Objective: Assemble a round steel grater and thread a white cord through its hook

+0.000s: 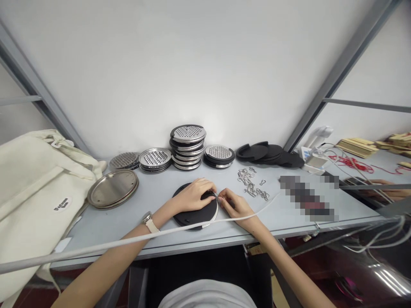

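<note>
Directly before me on the table lies a round black disc (192, 216) with a silvery metal rim along its right side, probably a grater set in its black holder. My left hand (197, 194) rests over its upper part, with fingers and thumb closed on the edge. At the disc's right edge, my right hand (236, 204) has its fingertips pinched together. What they hold is too small to make out. Loose metal clips (248, 182) lie just beyond my right hand.
Behind my hands are a tall stack of round graters (188, 147), flat grater plates (156, 158), black holders (257, 152) and plain metal discs (112, 188). A cream bag (38, 192) fills the left. A white cable (105, 246) crosses in front. Another person's hand (388, 190) shows at right.
</note>
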The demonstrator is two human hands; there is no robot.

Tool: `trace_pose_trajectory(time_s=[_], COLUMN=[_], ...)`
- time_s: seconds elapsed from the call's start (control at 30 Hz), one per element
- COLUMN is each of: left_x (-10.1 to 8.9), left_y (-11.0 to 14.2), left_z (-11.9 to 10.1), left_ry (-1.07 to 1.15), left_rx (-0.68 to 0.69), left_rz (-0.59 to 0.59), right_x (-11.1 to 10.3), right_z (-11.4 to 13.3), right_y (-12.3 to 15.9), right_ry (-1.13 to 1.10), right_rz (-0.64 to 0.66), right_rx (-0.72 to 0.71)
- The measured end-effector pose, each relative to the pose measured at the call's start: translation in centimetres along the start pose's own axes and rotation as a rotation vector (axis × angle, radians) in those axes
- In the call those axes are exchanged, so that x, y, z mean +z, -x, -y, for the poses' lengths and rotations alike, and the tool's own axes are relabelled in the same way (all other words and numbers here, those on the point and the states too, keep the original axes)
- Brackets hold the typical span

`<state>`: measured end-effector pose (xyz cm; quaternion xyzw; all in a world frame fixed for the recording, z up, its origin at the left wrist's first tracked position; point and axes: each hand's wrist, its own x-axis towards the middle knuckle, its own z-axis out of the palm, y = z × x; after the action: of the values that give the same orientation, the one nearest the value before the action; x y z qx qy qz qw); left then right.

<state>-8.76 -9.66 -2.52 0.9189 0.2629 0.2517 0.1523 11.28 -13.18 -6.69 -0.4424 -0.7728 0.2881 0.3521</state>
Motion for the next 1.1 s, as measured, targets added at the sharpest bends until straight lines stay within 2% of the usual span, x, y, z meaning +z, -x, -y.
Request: trace_pose_trajectory(time_s=[1.1], left_x=[-0.12], left_y=[-0.09], left_z=[-0.11], left_ry=[0.05], left_rx=[-0.023], left_rz=[0.003], right_x=[0.2], right_z=[-0.35], right_y=[-0.19], right_ry=[0.012], right_rz=[-0.013], right_rx=[0.004])
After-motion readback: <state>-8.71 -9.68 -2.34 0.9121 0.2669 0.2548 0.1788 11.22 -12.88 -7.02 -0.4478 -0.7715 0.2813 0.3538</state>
